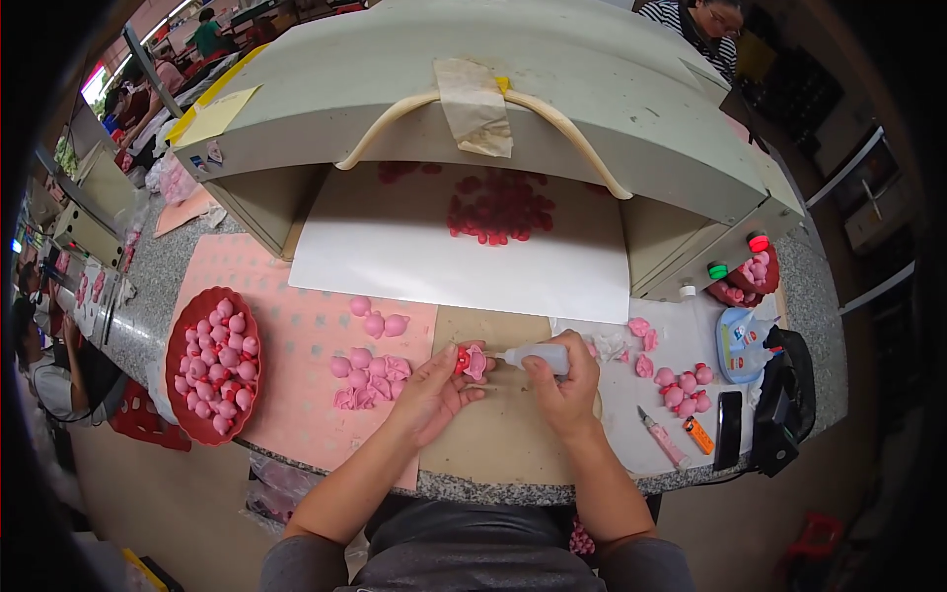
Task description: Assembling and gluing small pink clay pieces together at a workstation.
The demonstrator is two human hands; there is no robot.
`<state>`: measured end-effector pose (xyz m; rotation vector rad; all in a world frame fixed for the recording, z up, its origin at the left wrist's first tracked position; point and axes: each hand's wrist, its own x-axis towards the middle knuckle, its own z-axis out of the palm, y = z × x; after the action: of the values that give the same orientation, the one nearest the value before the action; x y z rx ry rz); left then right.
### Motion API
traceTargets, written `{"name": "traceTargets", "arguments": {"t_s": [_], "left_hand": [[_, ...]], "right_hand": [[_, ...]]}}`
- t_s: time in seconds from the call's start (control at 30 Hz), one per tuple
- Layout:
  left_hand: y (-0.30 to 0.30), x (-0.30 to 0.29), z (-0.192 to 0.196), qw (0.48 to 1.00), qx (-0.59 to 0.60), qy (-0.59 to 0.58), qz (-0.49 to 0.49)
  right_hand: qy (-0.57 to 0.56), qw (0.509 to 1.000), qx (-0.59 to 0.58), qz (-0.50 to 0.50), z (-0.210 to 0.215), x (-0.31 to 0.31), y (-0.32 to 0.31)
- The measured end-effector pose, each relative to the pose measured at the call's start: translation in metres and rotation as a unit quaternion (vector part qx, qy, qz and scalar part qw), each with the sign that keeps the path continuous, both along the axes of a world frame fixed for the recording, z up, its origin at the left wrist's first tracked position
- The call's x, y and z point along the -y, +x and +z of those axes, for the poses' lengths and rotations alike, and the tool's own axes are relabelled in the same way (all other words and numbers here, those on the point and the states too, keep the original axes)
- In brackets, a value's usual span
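Note:
My left hand (434,387) holds a small pink figure with a red part (470,362) over the brown mat. My right hand (566,383) grips a white squeeze bottle (538,356), its thin nozzle pointing left and touching the pink figure. A cluster of loose pink pieces (369,380) lies just left of my left hand on a pink sheet (296,395). Further pink pieces (681,385) lie to the right of my right hand.
A dark red bowl (178,395) filled with pink pieces sits at the left. Behind stands a grey box-shaped machine (552,89) with red pieces (498,209) inside. At the right lie a cutter knife (663,438), an orange lighter (698,435), a black phone (728,428) and a black bag (789,395). Other people sit around.

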<state>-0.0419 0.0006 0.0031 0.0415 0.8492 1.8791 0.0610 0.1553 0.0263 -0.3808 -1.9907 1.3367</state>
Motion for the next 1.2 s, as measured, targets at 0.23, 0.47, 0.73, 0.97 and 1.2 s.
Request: {"name": "traceTargets", "arguments": {"t_s": [0.23,0.47,0.73,0.97,1.2], "left_hand": [[0.0007,-0.0004,0.0009,1.000,-0.002,-0.005,0.002],[0.0006,-0.0006,-0.0007,1.000,0.001,0.006,0.000],[0.0007,-0.0002,-0.0018,1.000,-0.006,-0.002,0.000],[0.0010,-0.0006,-0.0016,1.000,-0.013,-0.006,-0.002],[0.0006,-0.0008,-0.0013,1.000,-0.005,-0.007,0.000]], "right_hand": [[0.055,0.998,-0.009,0.008,0.0012,-0.0006,-0.0015],[0.056,0.998,-0.013,0.005,0.0042,0.0014,-0.0026],[0.066,0.998,-0.016,0.003,0.0050,0.0011,-0.0027],[0.070,0.997,-0.009,0.008,0.0062,0.0005,-0.0018],[0.073,0.997,-0.015,0.004,0.0023,-0.0010,-0.0014]]}}
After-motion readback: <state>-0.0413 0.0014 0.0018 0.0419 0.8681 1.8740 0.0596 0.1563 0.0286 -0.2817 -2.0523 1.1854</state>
